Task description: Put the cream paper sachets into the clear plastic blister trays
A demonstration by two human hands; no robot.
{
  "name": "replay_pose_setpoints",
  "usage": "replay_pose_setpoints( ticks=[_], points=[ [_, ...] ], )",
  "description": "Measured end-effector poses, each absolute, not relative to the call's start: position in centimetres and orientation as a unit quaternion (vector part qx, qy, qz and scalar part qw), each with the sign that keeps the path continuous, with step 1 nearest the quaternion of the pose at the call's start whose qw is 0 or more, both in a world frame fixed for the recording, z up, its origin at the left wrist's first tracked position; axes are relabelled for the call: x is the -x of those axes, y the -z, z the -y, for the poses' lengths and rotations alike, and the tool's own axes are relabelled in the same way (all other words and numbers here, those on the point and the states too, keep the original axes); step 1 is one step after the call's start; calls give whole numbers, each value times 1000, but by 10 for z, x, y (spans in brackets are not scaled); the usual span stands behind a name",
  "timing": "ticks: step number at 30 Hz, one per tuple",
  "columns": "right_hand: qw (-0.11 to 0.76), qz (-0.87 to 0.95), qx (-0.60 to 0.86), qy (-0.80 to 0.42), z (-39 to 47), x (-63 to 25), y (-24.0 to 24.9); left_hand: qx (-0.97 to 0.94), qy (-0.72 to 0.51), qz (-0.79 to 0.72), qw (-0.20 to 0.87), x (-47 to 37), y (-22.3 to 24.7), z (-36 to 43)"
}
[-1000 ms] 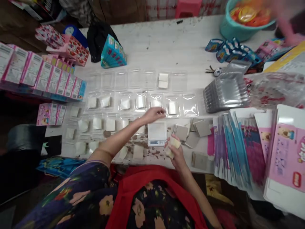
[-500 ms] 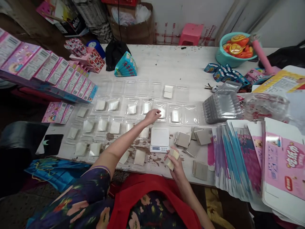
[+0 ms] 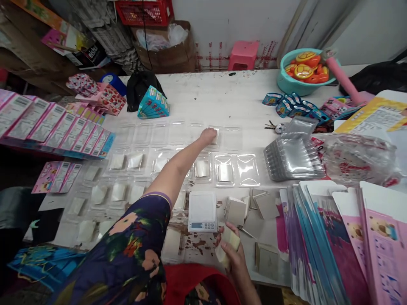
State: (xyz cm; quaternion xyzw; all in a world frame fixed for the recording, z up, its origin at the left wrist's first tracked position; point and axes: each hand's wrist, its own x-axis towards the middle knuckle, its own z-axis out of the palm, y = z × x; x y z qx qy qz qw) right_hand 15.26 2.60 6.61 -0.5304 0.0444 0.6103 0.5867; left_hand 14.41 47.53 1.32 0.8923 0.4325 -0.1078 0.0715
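Head camera, and the main change was the left hand (image 3: 208, 135): half a second earlier it was over the middle row, and now it was out at the far row, by the sixth clear tray (image 3: 214, 147) from the left. So the reach had moved on to the tray with a white packet (image 3: 216, 137) partly showing past the fingers. Those fingers looked bunched together, but I honestly couldn't tell if they had hold of anything. The right hand (image 3: 237, 260) hadn't let go of the pale stack (image 3: 229, 239), pinched between thumb and fingers near the front edge of the worktable (image 3: 203, 97), just beside the scale (image 3: 202, 207). Nothing was on the platform.

Rough count, for anyone curious: seven clear trays in the far row. Middle row, I got six in plain sight plus whatever the arm was covering, five of them with white packets and the rightmost one without. One scale, one pale stack, at least four grey squares (image 3: 237, 210) to the right of it (some overlapped, so maybe more). Further back, one turquoise basin (image 3: 281, 81) of orange toys, one pink stool (image 3: 244, 53) and one red crate (image 3: 144, 13).
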Motion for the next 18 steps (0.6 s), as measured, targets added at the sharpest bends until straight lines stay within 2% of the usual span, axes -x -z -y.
replay_pose_setpoints(
  ticks=[11,18],
  points=[
    [579,-84,535,-610,-31,-158,-70,-877,97,-467,55,-134,-12,-465],
    [575,-87,525,-622,-40,-166,-83,-879,47,-461,114,-119,-39,-418]
  ],
)
